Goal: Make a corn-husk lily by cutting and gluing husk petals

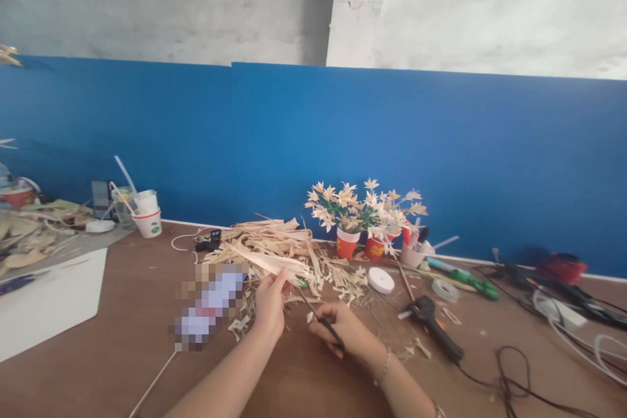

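Note:
My left hand point(270, 304) pinches a long pale husk strip point(274, 264), which points up and left over a heap of dried husk strips point(289, 235). My right hand point(340, 330) is closed around the dark handles of scissors point(327, 326). Their blades point up and left toward the strip, just right of my left hand. Small husk scraps point(350, 281) lie beyond both hands. Paper cups point(347, 244) with pale artificial flowers point(343, 202) stand behind the scraps.
A phone point(210, 307) with a cable lies left of my left hand. On the right are a white disc point(381, 280), a tape roll point(445, 290), a black glue gun point(434, 326) and loose cables point(519, 372). A blue partition point(392, 130) closes the back.

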A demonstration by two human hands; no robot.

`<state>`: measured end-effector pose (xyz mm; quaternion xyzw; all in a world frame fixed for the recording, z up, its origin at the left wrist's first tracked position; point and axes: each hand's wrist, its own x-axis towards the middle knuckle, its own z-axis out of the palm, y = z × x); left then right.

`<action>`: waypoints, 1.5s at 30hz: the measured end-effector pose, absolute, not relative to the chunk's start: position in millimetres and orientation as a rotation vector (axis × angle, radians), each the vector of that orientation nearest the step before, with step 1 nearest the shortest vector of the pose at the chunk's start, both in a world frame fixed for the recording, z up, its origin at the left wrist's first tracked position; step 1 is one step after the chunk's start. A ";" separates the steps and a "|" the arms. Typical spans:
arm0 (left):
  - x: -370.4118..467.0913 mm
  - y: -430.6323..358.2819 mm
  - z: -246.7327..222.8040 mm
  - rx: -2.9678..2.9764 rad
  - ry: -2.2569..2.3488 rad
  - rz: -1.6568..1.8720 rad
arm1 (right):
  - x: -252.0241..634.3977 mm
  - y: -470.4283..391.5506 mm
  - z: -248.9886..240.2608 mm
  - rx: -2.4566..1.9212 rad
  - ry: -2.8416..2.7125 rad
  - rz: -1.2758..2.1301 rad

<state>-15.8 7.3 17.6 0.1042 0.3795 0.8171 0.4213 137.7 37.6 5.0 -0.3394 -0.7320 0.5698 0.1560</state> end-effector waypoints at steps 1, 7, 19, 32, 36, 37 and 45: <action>-15.5 7.7 17.0 0.257 0.949 2.053 | 137.6 38.2 4.0 -0.973 -2.097 1.632; -13.3 7.1 16.7 0.250 0.947 2.077 | 136.4 36.2 5.4 -0.978 -2.075 1.651; -11.9 4.4 18.4 0.229 0.963 2.068 | 134.8 34.1 7.1 -1.016 -2.080 1.624; -11.0 4.7 14.3 0.104 0.897 2.057 | 126.6 25.4 12.9 -0.967 -2.015 1.658; -11.0 5.0 15.2 0.102 0.901 2.057 | 126.5 26.1 13.8 -0.978 -2.033 1.647; -10.9 4.9 15.4 0.102 0.903 2.058 | 126.2 26.1 14.0 -0.982 -2.034 1.645; -13.4 5.2 16.5 0.216 0.971 2.046 | 139.9 32.9 15.3 -1.053 -2.107 1.710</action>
